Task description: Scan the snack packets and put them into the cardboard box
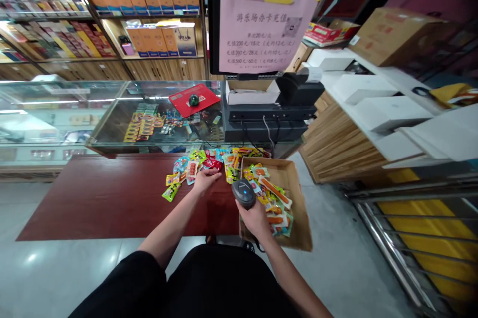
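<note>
My right hand (pixel 256 216) is wrapped round a dark handheld scanner (pixel 244 193) with a small blue light, over the left edge of a cardboard box (pixel 300 208). Inside the box lie several packaged snacks (pixel 274 192), some with long sausages showing. My left hand (pixel 205 181) is at the near edge of a pile of colourful snack packets (pixel 197 157) on the dark red table (pixel 112 193). Its fingers point right, bent together beside a red packet (pixel 212 161); whether they grip anything is too small to tell.
Behind the table stands a glass counter (pixel 112 118) with a red mat (pixel 194 98) on top. A monitor with a pink paper sign (pixel 261 34) rises above dark equipment (pixel 265 131). White boxes (pixel 388 108) line the right-hand cabinet, and metal rails (pixel 388 253) stand at the right.
</note>
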### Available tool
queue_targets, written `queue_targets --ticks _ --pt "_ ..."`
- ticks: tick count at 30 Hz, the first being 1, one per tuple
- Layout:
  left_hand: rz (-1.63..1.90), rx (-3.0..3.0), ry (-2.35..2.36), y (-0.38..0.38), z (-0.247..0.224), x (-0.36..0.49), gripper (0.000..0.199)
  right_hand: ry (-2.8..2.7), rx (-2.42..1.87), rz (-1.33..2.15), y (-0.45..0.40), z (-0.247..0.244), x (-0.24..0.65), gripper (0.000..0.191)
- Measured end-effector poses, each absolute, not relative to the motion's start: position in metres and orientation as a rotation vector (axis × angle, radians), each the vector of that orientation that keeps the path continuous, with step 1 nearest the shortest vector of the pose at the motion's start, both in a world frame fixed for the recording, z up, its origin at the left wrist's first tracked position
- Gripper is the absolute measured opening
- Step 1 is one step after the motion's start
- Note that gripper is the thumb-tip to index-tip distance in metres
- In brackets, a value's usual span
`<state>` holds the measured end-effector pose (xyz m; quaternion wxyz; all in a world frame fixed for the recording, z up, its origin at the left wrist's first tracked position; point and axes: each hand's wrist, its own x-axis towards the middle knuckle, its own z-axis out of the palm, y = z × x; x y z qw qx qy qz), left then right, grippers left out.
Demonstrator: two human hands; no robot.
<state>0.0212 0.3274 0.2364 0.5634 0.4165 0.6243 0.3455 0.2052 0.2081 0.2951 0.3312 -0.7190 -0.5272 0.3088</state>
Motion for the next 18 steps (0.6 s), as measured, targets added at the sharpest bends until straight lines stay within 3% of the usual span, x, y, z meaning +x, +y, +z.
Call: queue_targets --ticks 8,18 --pt "0.843 1.180 1.778 0.359 0.188 -0.060 0.044 -1.429 -1.957 0.901 0.241 0.289 0.160 0.042" --pt "0.666 1.368 2.078 0.365 0.169 -0.060 0.057 -1.419 -1.976 0.870 0.256 0.286 0.146 0.043"
